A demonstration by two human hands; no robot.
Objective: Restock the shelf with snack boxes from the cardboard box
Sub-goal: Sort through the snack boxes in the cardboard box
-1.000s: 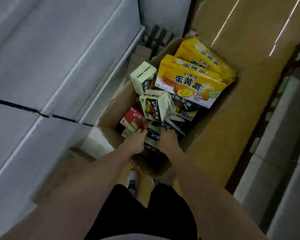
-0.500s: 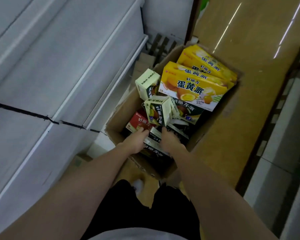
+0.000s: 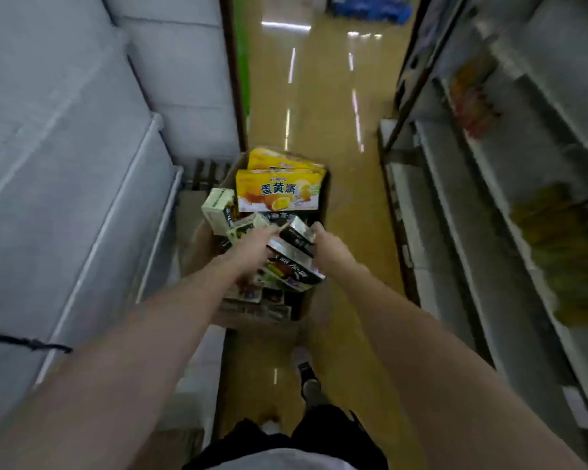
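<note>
A cardboard box [image 3: 202, 242] stands on the aisle floor ahead of me, full of snack boxes. Two big yellow snack boxes [image 3: 277, 191] lie at its far end, and pale cream boxes [image 3: 218, 210] stand at its left. Between my hands is a stack of dark snack boxes [image 3: 294, 259], raised above the carton. My left hand [image 3: 253, 245] holds the stack's left side and my right hand [image 3: 326, 240] holds its right side. The frame is blurred, so the fingers are hard to make out.
White covered shelving [image 3: 65, 164] runs along my left. Grey shelves [image 3: 489, 215] with yellow and red packets run along my right. The tan floor [image 3: 319, 113] stretches ahead down the aisle. My shoe [image 3: 308, 371] shows below the carton.
Both hands were reaching low into the carton around dark boxes; now they have lifted a stack of them up. My view has swung upward to show the aisle and right shelves.
</note>
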